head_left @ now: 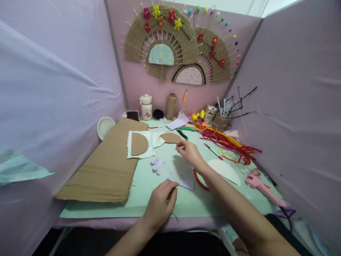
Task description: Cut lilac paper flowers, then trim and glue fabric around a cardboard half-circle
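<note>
My left hand (161, 201) rests near the front of the table with curled fingers, at the edge of a lavender paper piece (186, 183); anything inside it is hidden. My right hand (189, 152) hovers over the middle, thumb and fingers pinched together; whatever they may hold is too small to make out. Just beyond it lie an oval-edged cardboard piece (171, 138) and green-handled pliers (182, 134). Between the hands and the cardboard, to the left, is a lavender paper flower (158, 165). A red curved loop (199, 180) shows partly beneath my right forearm.
A large cardboard sheet (106, 167) covers the left side. A cardboard half-round (139, 144) sits on pale cloth. To the right are a white paper half-circle (225, 170), a pen (213, 152), red and yellow pipe cleaners (226, 140) and a pink glue gun (265, 188).
</note>
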Available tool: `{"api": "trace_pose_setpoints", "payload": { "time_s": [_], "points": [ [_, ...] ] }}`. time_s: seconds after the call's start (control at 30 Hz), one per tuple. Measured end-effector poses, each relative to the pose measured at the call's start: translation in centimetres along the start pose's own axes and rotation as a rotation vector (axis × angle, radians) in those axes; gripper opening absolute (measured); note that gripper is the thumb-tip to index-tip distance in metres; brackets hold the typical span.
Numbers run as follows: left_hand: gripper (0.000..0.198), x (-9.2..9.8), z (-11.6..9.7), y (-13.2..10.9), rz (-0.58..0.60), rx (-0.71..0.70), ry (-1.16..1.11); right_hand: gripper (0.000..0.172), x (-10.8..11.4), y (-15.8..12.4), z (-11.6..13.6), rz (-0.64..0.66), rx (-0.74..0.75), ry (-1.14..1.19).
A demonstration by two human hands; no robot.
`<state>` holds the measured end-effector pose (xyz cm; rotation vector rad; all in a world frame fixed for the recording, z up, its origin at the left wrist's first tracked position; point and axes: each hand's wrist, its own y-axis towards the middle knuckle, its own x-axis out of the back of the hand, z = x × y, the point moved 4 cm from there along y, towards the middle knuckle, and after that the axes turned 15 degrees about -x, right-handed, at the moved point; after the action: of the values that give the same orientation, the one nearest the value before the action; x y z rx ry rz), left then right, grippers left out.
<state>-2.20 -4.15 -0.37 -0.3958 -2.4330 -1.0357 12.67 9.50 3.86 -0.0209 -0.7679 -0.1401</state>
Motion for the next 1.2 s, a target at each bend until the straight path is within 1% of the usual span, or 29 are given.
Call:
{"api": "trace_pose_setpoints", "payload": {
  "time_s": [0.07,0.13,0.23,0.3,0.33,0.4,0.47,0.53,0.6,0.67,0.73,0.8,0.87,0.93,1.0,1.07,1.13,1.2],
  "points": [
    [0.02,0.0,0.0,0.1,0.004,-0.018,0.013,0.009,2.6,1.9,-0.7,-0.067,-0.008,-0.071],
    [0.019,0.0,0.0,0.3,0.002,-0.023,0.029,0.009,4.6,3.6,-1.4,-0.086,-0.019,-0.137],
    [0.019,-0.1,0.0,0.4,0.007,-0.028,0.085,0.008,6.3,5.5,-2.5,-0.049,-0.024,-0.226],
    [0.02,-0.5,-0.4,0.4,0.053,-0.072,0.155,0.009,6.5,6.5,-3.0,-0.019,-0.026,-0.275],
    [0.022,-0.9,-0.7,0.4,0.098,-0.111,0.197,0.009,6.5,7.1,-3.2,-0.009,-0.029,-0.298],
    [0.027,-1.9,-1.4,0.3,0.23,-0.188,0.28,0.013,6.3,8.4,-3.4,-0.002,-0.039,-0.346],
    [0.042,-3.0,-1.6,0.3,0.374,-0.226,0.348,0.019,6.1,9.9,-3.2,0.001,-0.05,-0.397],
    [0.058,-3.9,-1.4,0.5,0.481,-0.219,0.388,0.024,6.0,11.5,-2.7,0.01,-0.058,-0.445],
    [0.065,-4.4,-1.0,0.7,0.526,-0.203,0.415,0.028,5.9,12.7,-1.8,0.03,-0.063,-0.482],
    [0.063,-4.5,-0.5,0.9,0.516,-0.193,0.44,0.029,5.6,13.1,-0.8,0.072,-0.061,-0.508],
    [0.056,-4.2,-0.2,0.8,0.471,-0.201,0.452,0.027,5.0,12.2,0.0,0.147,-0.047,-0.523],
    [0.048,-3.9,-0.1,0.7,0.426,-0.232,0.44,0.02,4.1,9.7,0.3,0.258,-0.015,-0.522],
    [0.042,-3.5,-0.2,0.6,0.389,-0.255,0.426,0.011,3.0,5.7,0.2,0.377,0.023,-0.507],
    [0.038,-3.3,-0.4,0.7,0.362,-0.249,0.423,0.01,2.1,1.2,-0.3,0.438,0.044,-0.492],
    [0.036,-3.1,-0.5,0.9,0.354,-0.224,0.424,0.014,1.4,-2.8,-1.1,0.431,0.031,-0.491],
    [0.036,-3.1,-0.7,1.0,0.358,-0.21,0.419,0.018,0.9,-5.4,-1.9,0.384,0.0,-0.482],
    [0.034,-3.0,-0.8,1.0,0.352,-0.2,0.411,0.019,0.5,-6.6,-2.6,0.357,-0.031,-0.447],
    [0.032,-2.9,-0.8,0.9,0.334,-0.186,0.39,0.016,0.3,-6.7,-3.1,0.363,-0.053,-0.381]
  ]
}}
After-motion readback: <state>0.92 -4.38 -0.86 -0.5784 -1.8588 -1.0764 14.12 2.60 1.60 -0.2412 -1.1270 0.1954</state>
